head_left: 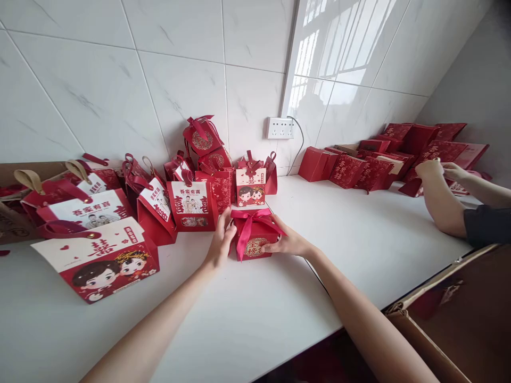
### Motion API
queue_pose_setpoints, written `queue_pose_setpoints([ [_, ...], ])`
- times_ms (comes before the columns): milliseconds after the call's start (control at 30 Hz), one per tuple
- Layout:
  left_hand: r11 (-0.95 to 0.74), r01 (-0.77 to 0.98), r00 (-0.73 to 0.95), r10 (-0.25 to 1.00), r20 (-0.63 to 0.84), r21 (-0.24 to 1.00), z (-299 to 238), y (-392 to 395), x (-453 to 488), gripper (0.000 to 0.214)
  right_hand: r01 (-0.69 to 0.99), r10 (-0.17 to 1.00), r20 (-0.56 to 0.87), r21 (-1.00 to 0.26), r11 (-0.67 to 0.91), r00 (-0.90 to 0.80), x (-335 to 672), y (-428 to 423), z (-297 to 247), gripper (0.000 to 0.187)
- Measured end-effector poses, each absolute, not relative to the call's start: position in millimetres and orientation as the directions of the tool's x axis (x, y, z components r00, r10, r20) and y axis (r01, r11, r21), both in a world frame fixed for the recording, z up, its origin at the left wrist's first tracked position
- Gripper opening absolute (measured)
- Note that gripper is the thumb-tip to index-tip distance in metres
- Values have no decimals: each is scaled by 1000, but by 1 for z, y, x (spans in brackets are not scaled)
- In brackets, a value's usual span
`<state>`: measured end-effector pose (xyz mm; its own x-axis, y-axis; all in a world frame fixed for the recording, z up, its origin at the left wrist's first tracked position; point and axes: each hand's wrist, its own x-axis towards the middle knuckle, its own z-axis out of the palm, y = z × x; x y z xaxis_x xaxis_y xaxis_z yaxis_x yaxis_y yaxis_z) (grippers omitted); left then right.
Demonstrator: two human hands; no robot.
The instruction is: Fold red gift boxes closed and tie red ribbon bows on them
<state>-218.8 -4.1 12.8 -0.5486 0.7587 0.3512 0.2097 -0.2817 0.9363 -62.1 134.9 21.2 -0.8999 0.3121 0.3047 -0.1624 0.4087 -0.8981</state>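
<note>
A small red gift box (248, 251) with a gold round emblem stands on the white table in front of me, a pink-red ribbon bow (249, 219) tied on its top. My left hand (222, 239) is against its left side, fingers closed around the edge. From the right, my right hand (290, 242) grips the box, its thumb lying across the front by the emblem. Just behind it sits a red and white gift box (250, 187) with two cartoon figures. Left of my hands is a red gift bag (191, 205) with a white printed front.
Several handled gift bags (107, 266) crowd the left side. Two red boxes (202, 139) are stacked by the wall under ribbons. A wall socket (279, 128) has a cable plugged in. At right, a co-worker's hands (435, 170) work beside many red boxes (375, 173); an open carton (423, 340) stands below.
</note>
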Motion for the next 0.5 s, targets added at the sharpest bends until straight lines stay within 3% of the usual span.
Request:
queue_pose_setpoints([
  [167,-346,155,-363,851,379,925,13,-9,-217,90,-231,257,361,-876,424,-896,-62,134,22,82],
  [300,-303,158,-299,892,338,940,9,-10,-221,107,-158,337,324,-885,438,-884,-62,132,20,97],
  [500,-267,222,-252,913,319,938,13,-14,-224,111,-83,379,259,-902,423,-888,-63,129,21,108],
])
